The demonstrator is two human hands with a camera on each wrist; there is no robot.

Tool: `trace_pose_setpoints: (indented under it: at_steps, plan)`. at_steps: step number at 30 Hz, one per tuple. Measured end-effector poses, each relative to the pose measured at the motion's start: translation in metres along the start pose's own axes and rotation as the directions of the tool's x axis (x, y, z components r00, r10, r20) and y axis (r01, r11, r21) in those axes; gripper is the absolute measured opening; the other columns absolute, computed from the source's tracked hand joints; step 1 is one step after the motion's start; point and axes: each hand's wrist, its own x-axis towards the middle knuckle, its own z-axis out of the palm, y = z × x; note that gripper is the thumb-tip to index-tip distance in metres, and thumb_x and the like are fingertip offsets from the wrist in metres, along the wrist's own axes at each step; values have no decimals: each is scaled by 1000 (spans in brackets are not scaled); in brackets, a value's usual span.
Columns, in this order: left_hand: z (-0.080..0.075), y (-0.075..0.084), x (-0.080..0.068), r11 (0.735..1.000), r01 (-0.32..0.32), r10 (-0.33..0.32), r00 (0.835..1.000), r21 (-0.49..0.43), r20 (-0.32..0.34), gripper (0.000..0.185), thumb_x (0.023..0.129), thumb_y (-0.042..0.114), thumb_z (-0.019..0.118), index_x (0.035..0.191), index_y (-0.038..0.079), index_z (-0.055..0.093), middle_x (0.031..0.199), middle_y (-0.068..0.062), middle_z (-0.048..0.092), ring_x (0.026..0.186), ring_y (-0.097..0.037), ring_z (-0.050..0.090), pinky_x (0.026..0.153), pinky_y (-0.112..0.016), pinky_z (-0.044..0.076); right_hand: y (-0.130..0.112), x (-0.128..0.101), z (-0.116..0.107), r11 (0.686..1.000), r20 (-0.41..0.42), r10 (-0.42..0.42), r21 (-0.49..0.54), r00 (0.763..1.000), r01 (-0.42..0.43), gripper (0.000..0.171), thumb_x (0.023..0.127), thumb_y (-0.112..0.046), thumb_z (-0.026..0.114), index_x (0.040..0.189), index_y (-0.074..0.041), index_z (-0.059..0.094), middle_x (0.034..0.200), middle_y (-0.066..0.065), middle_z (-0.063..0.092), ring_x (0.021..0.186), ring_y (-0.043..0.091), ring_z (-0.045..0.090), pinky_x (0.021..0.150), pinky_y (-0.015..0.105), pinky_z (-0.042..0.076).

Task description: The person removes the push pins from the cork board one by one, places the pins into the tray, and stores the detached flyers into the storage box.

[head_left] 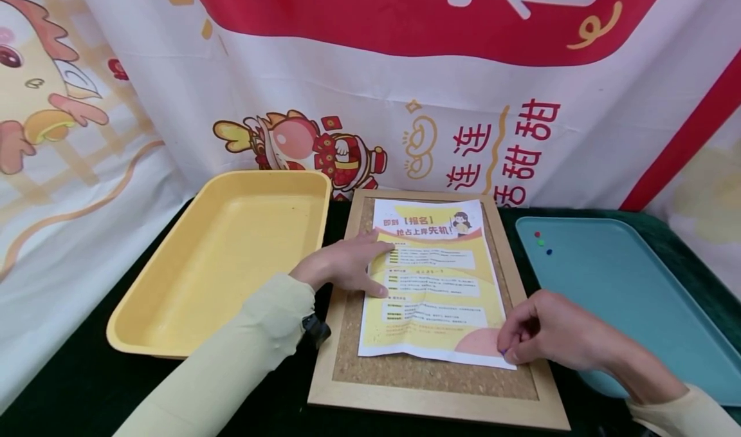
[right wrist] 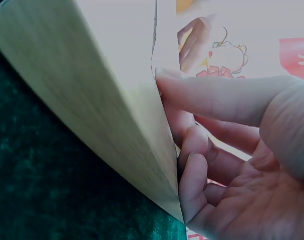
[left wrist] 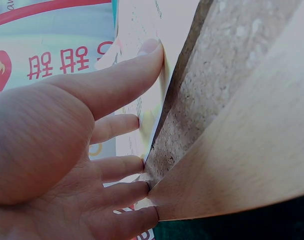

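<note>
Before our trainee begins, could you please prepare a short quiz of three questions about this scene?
1. Where do the three small coloured pieces lie? A: yellow tray; B: blue tray; C: neither.
2. True or false: in the head view, the right hand is at the upper left corner of the printed sheet.
3. Name the material of the board that shows around the sheet, inside the wooden frame.

Key: 1, B; 2, false, it is at the lower right corner; 3, cork.

Left forearm (head_left: 246,337) over gap beside corkboard (head_left: 434,376)
</note>
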Motion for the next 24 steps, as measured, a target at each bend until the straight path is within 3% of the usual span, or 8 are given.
trace_pose_setpoints:
  at_steps: [24]
  plan:
    - [0, 1, 3, 1000, 11, -11, 1000, 12, 1, 88, 96, 44, 78, 169, 24, 33, 181, -7, 5, 169, -31, 2, 136, -53, 12, 1, 2, 2, 999, 31, -24, 24, 999, 23, 5, 92, -13, 82, 90, -18, 80, 83, 4, 67, 82, 20, 62, 65, 25, 47]
